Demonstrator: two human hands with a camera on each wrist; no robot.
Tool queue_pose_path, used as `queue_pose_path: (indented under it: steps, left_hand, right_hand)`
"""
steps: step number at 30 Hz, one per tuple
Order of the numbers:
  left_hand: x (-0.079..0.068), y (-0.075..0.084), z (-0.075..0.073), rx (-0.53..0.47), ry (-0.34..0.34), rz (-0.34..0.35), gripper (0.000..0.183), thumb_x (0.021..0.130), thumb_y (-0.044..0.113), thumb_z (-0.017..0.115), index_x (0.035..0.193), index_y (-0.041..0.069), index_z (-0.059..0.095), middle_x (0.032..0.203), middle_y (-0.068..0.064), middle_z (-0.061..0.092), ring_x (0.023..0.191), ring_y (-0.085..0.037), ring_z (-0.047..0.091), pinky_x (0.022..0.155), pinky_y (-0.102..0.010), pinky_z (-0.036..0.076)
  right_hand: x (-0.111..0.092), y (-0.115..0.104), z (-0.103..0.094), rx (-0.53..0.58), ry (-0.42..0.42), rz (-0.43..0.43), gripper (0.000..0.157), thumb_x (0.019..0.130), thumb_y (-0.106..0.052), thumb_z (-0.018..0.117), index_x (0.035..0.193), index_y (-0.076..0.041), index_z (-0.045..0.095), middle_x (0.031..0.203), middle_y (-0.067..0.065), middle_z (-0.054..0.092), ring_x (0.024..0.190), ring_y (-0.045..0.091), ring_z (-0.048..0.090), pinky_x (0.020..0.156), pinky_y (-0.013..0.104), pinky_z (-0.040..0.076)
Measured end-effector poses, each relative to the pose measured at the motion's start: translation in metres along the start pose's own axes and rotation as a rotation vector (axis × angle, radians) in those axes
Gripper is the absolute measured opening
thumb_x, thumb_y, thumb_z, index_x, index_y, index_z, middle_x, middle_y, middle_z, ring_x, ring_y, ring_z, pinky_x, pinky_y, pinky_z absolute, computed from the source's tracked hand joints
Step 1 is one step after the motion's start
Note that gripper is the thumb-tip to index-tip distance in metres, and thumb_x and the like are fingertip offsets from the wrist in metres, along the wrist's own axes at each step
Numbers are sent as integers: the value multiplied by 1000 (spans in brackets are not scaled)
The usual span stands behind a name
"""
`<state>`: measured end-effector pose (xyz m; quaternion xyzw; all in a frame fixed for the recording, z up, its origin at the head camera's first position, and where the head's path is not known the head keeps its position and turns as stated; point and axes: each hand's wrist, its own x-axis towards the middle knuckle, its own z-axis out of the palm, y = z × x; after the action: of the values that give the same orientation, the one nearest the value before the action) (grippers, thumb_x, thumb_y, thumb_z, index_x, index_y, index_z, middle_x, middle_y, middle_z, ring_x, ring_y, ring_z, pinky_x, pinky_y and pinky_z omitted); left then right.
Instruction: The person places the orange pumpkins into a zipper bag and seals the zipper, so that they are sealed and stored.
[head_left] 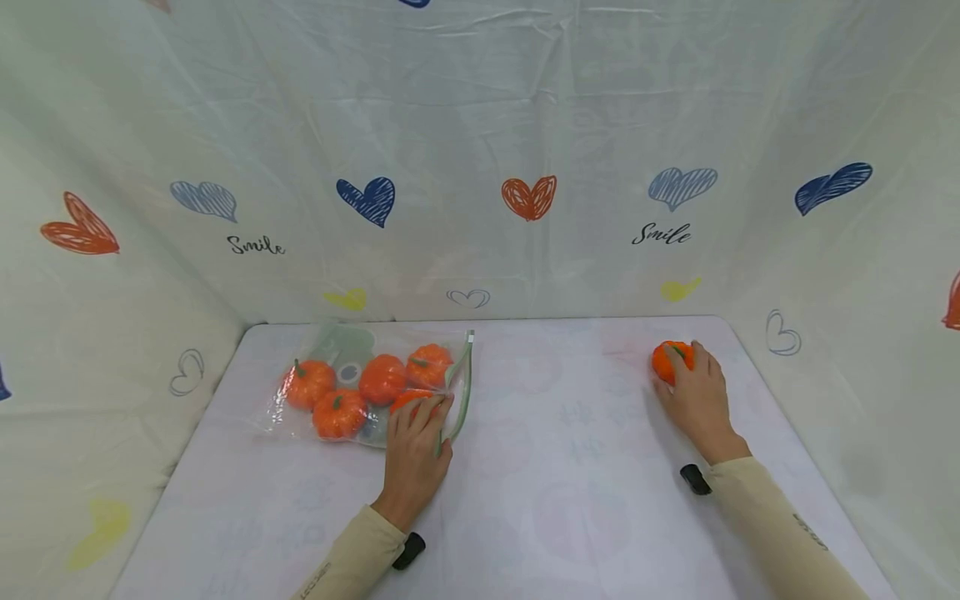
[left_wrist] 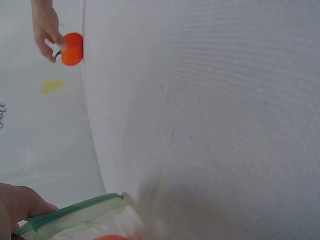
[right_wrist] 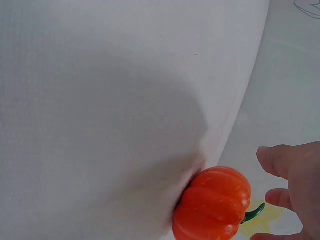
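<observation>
At the left back of the table lies a clear zip bag [head_left: 467, 383] with a green-edged mouth facing right. Inside it are several small orange toy pumpkins [head_left: 339, 414]. My left hand [head_left: 417, 458] pinches the bag's mouth edge; in the left wrist view the thumb [left_wrist: 37, 202] lies against the green strip [left_wrist: 75, 210]. Far to the right, a single orange toy pumpkin [right_wrist: 212, 205] with a green stem sits on the table. Over it hovers my right hand [head_left: 697, 404], its fingers spread around the stem side, with a gap showing in the right wrist view.
The white-covered table [head_left: 555, 467] spans between the two hands. Behind it and along both sides hangs a pale curtain [head_left: 465, 125] printed with hearts. A black band piece [head_left: 695, 479] sits at each wrist.
</observation>
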<state>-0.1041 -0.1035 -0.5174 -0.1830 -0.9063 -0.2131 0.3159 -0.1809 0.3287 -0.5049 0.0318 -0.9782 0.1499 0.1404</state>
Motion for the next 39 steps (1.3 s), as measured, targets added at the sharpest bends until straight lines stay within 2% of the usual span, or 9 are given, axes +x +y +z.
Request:
queue_pose_path:
  steps: [5, 9, 14, 21, 28, 34, 39]
  left_hand:
    - [0, 1, 0, 3, -11, -8, 72, 62, -8, 94, 131, 0, 72, 124, -14, 70, 115, -37, 57, 96, -50, 44]
    - [0, 1, -1, 3, -16, -11, 72, 63, -8, 94, 131, 1, 71, 124, -14, 69, 115, -36, 57, 97, -50, 44]
    - [-1, 1, -1, 6, -17, -13, 73, 63, -8, 94, 131, 1, 71, 124, -13, 69, 115, -36, 57, 96, -50, 44]
    - [-1, 0, -1, 8, -17, -12, 73, 63, -8, 93, 132, 1, 71, 125, -13, 69, 115, -36, 57, 97, -50, 44]
    - [-1, 0, -1, 8, -10, -2, 73, 62, -9, 93, 131, 1, 71, 125, -13, 69, 116, -37, 57, 98, -50, 44]
    - [-1, 0, -1, 10, -9, -4, 74, 62, -9, 93, 131, 1, 71, 125, -13, 69, 116, -37, 57, 98, -50, 43]
    - [-1, 0, -2, 7, -7, -6, 73, 62, -10, 93, 131, 1, 71, 125, -13, 69, 116, -37, 57, 98, -50, 43]
  right_hand:
    - [-2, 4, 1, 18, -50, 19, 57, 95, -7, 72, 145, 7, 49, 149, 48, 32, 127, 71, 40, 103, 78, 40]
    - [-4, 7, 2, 6, -41, 5, 56, 94, -4, 74, 144, 6, 51, 145, 48, 35, 119, 71, 45, 97, 78, 43]
    - [-4, 11, 3, -25, -24, 4, 57, 94, -3, 75, 145, 5, 51, 142, 50, 36, 115, 70, 44, 94, 78, 41]
    - [0, 16, 7, -12, -17, -22, 60, 93, -1, 75, 146, 5, 47, 143, 52, 33, 122, 73, 40, 99, 80, 39]
    - [7, 19, 10, -22, -34, -21, 63, 93, -1, 75, 148, 1, 44, 146, 52, 30, 124, 73, 41, 96, 80, 41]
    - [10, 17, 12, -88, -21, -34, 60, 94, 1, 74, 147, 2, 46, 141, 50, 35, 121, 71, 46, 96, 77, 46]
    - [7, 17, 13, -82, -14, -54, 57, 95, 0, 73, 146, 2, 47, 139, 51, 37, 118, 73, 47, 92, 77, 47]
